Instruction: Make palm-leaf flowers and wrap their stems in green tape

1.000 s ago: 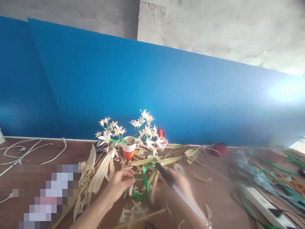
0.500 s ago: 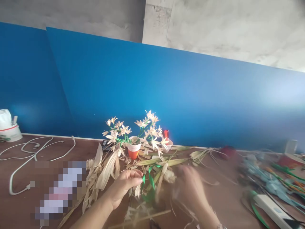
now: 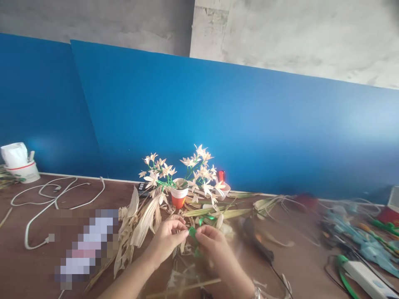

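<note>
My left hand (image 3: 170, 236) is closed in a pinch, thumb against fingers, on a strip of green tape (image 3: 192, 231). Close beside it, my right hand (image 3: 212, 243) pinches the same strip from the other side. More green shows behind and below the fingers, partly hidden by them. Just beyond my hands stands an orange-and-white paper cup (image 3: 179, 197) with pale husk flowers (image 3: 199, 174) on green stems. Dried corn husks (image 3: 145, 222) lie to the left of my left hand. To the right of my right hand rests a dark corded tool (image 3: 258, 241), its kind blurred.
White cables (image 3: 51, 199) and a pixelated item (image 3: 87, 249) lie at left, with a white tub (image 3: 23, 171) behind. At right are a white power strip (image 3: 368, 278) and a tangle of light blue material (image 3: 358, 232). A blue partition (image 3: 218, 124) runs along the back.
My right hand has moved left from the husks to meet my left hand at the green strip. The dark corded tool now shows where that hand was. The view has shifted slightly.
</note>
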Available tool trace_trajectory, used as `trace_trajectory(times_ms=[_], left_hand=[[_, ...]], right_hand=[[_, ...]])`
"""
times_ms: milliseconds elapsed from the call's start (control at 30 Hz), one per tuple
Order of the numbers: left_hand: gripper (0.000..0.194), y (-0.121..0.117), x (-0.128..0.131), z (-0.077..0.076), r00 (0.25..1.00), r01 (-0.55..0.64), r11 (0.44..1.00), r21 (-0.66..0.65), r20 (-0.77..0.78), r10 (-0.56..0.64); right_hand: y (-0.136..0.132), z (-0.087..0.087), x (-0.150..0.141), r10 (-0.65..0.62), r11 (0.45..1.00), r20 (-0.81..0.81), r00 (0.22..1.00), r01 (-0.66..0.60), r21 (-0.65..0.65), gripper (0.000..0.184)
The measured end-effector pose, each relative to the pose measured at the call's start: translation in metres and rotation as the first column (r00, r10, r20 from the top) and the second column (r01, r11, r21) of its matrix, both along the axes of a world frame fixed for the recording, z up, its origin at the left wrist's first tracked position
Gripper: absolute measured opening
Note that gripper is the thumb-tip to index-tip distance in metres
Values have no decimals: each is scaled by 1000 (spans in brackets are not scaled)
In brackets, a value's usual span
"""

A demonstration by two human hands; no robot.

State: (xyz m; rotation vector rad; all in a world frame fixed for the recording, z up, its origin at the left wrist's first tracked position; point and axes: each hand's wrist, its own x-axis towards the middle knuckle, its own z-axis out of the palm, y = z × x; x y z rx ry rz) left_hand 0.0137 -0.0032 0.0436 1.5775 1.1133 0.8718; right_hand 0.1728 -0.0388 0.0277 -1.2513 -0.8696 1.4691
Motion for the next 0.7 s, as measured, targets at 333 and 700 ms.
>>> trace_trajectory(times_ms=[333, 700], left_hand=[[13, -4, 5, -20, 945, -86, 806, 586, -207, 251], [14, -8, 8, -25, 863, 58, 624, 779, -353, 361]], right_hand=[[3, -18, -6, -66, 997, -48, 997, 67, 29, 39], [-3, -13, -19, -131, 991, -26, 991, 131, 2, 29]])
